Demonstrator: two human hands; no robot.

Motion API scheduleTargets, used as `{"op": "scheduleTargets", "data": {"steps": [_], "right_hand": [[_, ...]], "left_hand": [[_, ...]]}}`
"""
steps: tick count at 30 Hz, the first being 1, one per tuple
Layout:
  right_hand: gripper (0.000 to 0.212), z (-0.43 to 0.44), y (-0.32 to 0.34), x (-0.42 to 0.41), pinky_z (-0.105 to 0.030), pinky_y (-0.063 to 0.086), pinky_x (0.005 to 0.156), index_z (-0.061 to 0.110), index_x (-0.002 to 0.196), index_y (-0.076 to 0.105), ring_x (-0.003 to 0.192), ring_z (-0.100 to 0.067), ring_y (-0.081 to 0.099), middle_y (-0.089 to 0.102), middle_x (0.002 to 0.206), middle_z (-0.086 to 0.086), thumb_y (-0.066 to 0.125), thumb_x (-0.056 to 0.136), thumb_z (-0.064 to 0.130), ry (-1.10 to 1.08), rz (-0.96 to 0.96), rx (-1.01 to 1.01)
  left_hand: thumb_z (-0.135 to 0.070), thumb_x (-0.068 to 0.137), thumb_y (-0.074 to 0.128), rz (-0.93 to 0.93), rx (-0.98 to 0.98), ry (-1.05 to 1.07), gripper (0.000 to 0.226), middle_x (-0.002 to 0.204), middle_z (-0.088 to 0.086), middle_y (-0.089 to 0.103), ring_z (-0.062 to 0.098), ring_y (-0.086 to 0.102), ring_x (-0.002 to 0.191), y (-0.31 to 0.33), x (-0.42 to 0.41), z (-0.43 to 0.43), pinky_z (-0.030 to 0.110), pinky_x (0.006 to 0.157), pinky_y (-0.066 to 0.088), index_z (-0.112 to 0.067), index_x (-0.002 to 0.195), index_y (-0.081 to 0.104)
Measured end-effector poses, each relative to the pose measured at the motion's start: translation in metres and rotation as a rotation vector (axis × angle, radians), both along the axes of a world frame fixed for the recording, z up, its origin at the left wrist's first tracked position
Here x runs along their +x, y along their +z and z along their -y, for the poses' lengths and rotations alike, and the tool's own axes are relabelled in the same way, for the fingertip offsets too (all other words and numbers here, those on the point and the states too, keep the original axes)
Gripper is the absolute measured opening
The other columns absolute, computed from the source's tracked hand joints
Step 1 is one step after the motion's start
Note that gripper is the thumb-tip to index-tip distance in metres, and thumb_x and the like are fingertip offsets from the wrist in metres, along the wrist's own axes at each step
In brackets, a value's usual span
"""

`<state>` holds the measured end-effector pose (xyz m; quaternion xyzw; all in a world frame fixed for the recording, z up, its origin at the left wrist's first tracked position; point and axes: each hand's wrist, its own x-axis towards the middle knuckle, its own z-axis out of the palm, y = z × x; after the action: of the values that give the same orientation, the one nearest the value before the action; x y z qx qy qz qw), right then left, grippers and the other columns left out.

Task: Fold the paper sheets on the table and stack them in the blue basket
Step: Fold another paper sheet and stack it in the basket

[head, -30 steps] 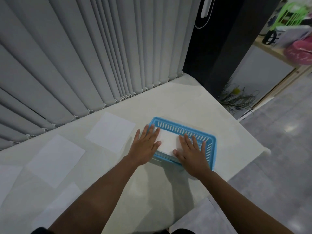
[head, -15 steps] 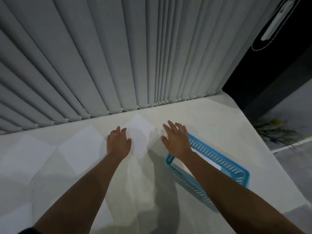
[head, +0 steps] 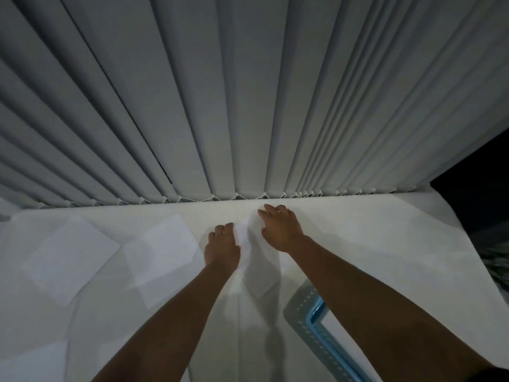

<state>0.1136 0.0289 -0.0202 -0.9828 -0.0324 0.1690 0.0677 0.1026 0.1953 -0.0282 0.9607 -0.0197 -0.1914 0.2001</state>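
A white paper sheet (head: 257,264) lies on the pale table (head: 371,244) near the blinds, its far edge lifted and curled. My left hand (head: 221,248) grips the sheet's left edge with curled fingers. My right hand (head: 279,228) holds the far right corner. The blue basket (head: 312,317) sits at the lower right, mostly hidden under my right forearm. White folded paper (head: 337,336) shows inside it.
Two more flat sheets (head: 162,255) (head: 68,255) lie to the left, and another sheet (head: 30,362) is at the bottom left corner. Grey vertical blinds (head: 248,106) hang right behind the table's far edge. The table's right edge (head: 465,244) drops off to a dark area.
Both hands left the basket and moved to the far left onto a flat sheet. The view swung left and up, and the sheet's far edge now rises between my hands.
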Motion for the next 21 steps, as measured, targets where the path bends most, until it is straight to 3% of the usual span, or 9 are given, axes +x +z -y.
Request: {"op": "scheduleTargets", "data": {"steps": [4, 6, 9, 12, 15, 18, 21], "right_hand": [[0.061, -0.002, -0.007, 0.012, -0.045, 0.019, 0.115, 0.022, 0.150, 0.023, 0.140, -0.033, 0.022, 0.018, 0.159, -0.006, 0.042, 0.092, 0.017, 0.049, -0.026, 0.047], [0.058, -0.002, -0.010, 0.015, -0.045, 0.018, 0.115, 0.022, 0.147, 0.031, 0.140, -0.033, 0.023, 0.020, 0.159, -0.007, 0.043, 0.091, 0.014, 0.064, -0.006, 0.071], [0.034, 0.002, -0.008, 0.016, -0.041, 0.021, 0.111, 0.021, 0.121, 0.059, 0.132, -0.027, 0.036, 0.045, 0.145, -0.002, 0.047, 0.089, 0.018, 0.089, 0.146, 0.075], [0.021, 0.009, 0.000, 0.008, -0.037, 0.027, 0.106, 0.020, 0.099, 0.068, 0.115, -0.024, 0.051, 0.065, 0.113, 0.003, 0.052, 0.084, 0.019, 0.070, 0.297, 0.089], [0.018, 0.019, 0.006, -0.010, -0.034, 0.028, 0.103, 0.023, 0.092, 0.070, 0.106, -0.022, 0.055, 0.069, 0.097, 0.005, 0.056, 0.082, 0.018, 0.076, 0.312, 0.092], [0.017, 0.033, 0.003, -0.034, -0.041, 0.033, 0.106, 0.024, 0.087, 0.074, 0.103, -0.022, 0.060, 0.074, 0.093, 0.005, 0.062, 0.078, 0.015, 0.104, 0.282, 0.084], [0.027, 0.043, -0.001, -0.055, -0.045, 0.047, 0.095, 0.031, 0.073, 0.075, 0.086, -0.018, 0.069, 0.074, 0.079, 0.012, 0.080, 0.053, 0.014, 0.148, 0.264, 0.003]], "left_hand": [[-0.001, 0.085, 0.046, 0.001, -0.145, 0.036, 0.048, 0.127, 0.009, 0.056, 0.028, 0.054, 0.118, -0.006, 0.010, 0.000, 0.038, 0.097, 0.046, -0.015, 0.131, 0.048], [-0.002, 0.085, 0.045, 0.031, -0.129, -0.028, 0.042, 0.120, 0.007, 0.061, 0.026, 0.055, 0.115, -0.005, 0.012, -0.002, 0.036, 0.093, 0.048, -0.016, 0.123, 0.057], [-0.013, 0.087, 0.051, 0.192, -0.078, -0.119, 0.027, 0.110, 0.007, 0.063, 0.028, 0.055, 0.105, -0.002, 0.012, -0.008, 0.036, 0.084, 0.048, -0.014, 0.111, 0.064], [-0.015, 0.084, 0.058, 0.312, -0.186, -0.105, 0.018, 0.107, 0.003, 0.064, 0.027, 0.055, 0.101, 0.002, 0.006, -0.015, 0.034, 0.084, 0.046, -0.013, 0.099, 0.066], [-0.011, 0.083, 0.058, 0.224, -0.353, -0.135, 0.014, 0.103, -0.001, 0.066, 0.021, 0.059, 0.100, 0.005, -0.008, -0.019, 0.031, 0.084, 0.047, -0.016, 0.095, 0.063], [-0.025, 0.086, 0.060, 0.042, -0.402, -0.210, 0.016, 0.102, -0.009, 0.062, 0.014, 0.059, 0.100, 0.010, -0.027, -0.020, 0.026, 0.084, 0.046, -0.024, 0.102, 0.058], [-0.039, 0.089, 0.057, -0.105, -0.426, -0.140, 0.024, 0.105, -0.015, 0.058, 0.008, 0.058, 0.100, 0.011, -0.036, -0.016, 0.025, 0.087, 0.044, -0.029, 0.111, 0.055]]}}
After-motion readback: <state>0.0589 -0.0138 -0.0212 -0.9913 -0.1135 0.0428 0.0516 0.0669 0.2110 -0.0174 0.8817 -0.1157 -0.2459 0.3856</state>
